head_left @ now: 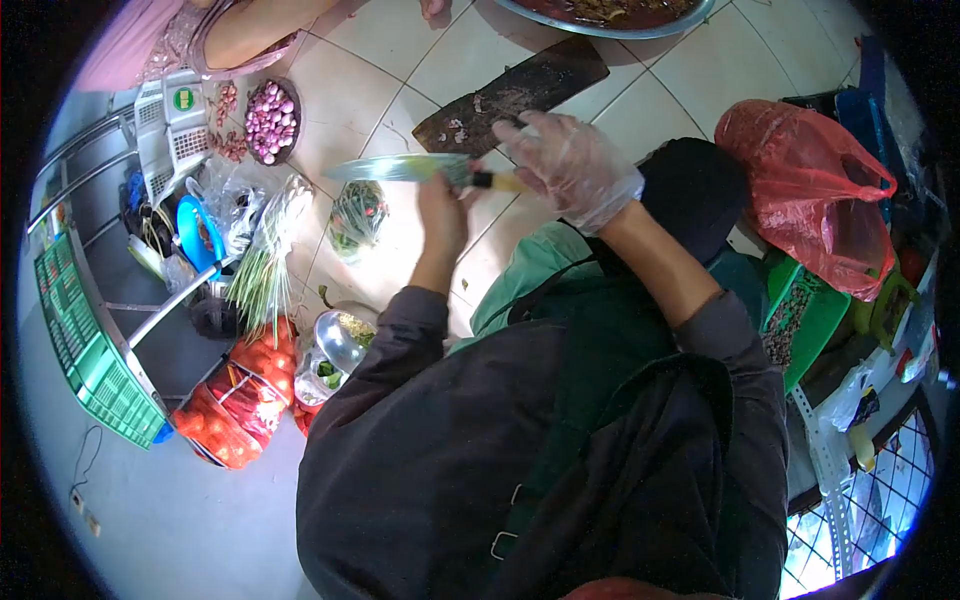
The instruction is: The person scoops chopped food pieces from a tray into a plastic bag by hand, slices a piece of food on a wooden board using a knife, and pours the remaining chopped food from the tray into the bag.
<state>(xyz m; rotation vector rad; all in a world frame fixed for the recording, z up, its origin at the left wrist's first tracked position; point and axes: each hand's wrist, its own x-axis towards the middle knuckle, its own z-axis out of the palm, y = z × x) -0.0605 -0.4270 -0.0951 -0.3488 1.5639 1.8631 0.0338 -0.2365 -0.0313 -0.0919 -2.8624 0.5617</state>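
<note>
A large knife (400,168), its blade smeared by motion, is held out level above the tiled floor, pointing left. My bare left hand (443,215) is closed around it near where blade and handle meet; its fingertips are partly hidden. My right hand (580,165), in a clear plastic glove, is at the handle end with its fingers apart and the thumb close to the handle. Whether the thumb touches the handle I cannot tell. Just beyond the hands, a dark, worn cutting board (540,85) with pale scraps lies on the floor.
A metal basin (620,30) of dark red food stands at the top. A bowl of shallots (272,120), a bag of greens (357,220) and spring onions (270,260) lie left. A red plastic bag (800,190) sits right. Another person's arm (265,35) reaches in top left.
</note>
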